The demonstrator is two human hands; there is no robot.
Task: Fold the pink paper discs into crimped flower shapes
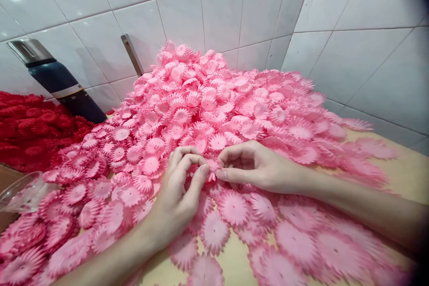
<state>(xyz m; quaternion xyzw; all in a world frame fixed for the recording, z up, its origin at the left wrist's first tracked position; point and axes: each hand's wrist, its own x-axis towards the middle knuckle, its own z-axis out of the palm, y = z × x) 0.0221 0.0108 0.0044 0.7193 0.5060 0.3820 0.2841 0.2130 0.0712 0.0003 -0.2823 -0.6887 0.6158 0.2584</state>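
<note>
A small pink flower piece (212,169) with a fringed edge is between my two hands, in front of a large heap of pink flower discs (209,103). My left hand (181,187) pinches its left side between thumb and bent fingers. From the right, my right hand (251,165) holds the other side with thumb and fingertips. Part of the piece is hidden by the fingers. Loose pink discs (215,232) lie flat on the table below my hands.
A heap of red pieces (30,129) lies at the left, beside a dark blue bottle (63,80) that appears tilted. A clear plastic container (28,192) stands at the left edge. A metal strip (132,55) leans on the tiled wall (221,13) behind the pale table (412,170).
</note>
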